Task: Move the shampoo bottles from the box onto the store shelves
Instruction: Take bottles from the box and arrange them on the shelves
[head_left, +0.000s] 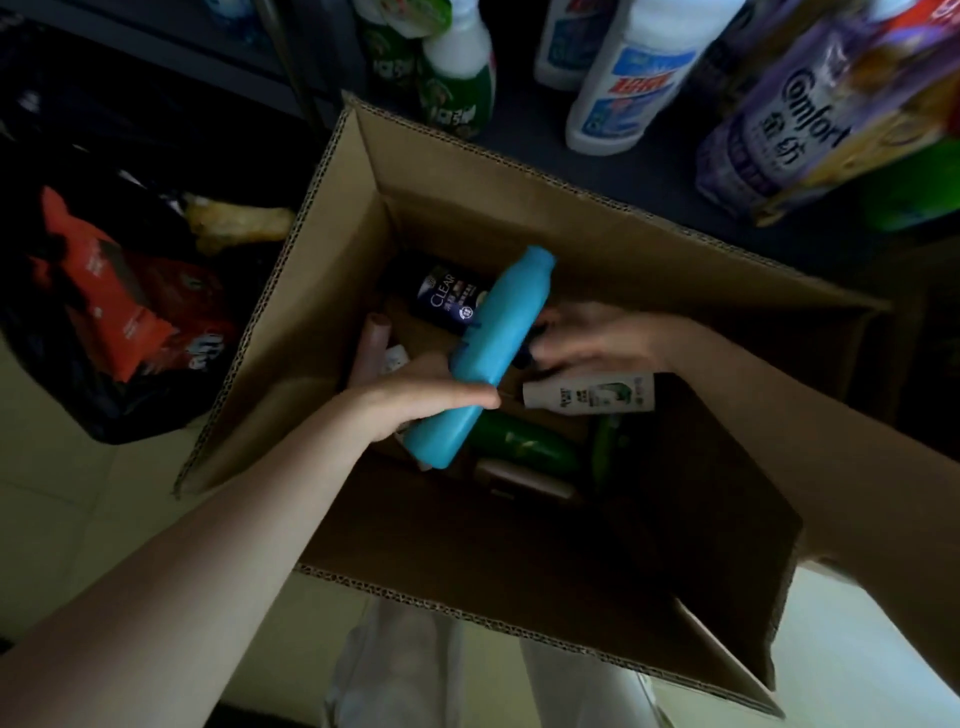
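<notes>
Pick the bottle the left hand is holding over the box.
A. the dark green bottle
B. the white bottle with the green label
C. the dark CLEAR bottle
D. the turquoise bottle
D: the left hand wraps its grip around the turquoise bottle, tilted above the cardboard box.

We note purple Comfort softener pack (789, 119) as landmark, top right, tilted. Left of it: white bottle with blue-red label (623, 88), upright; further white bottle (566, 41) behind. Farther left: green-and-white spray bottles (457, 78). Just below landmark: green item (914, 187), blurred, unidentified. Far left of it: black bag (67, 291) on pale tiled floor (47, 519), holding red packets (119, 296).
</notes>
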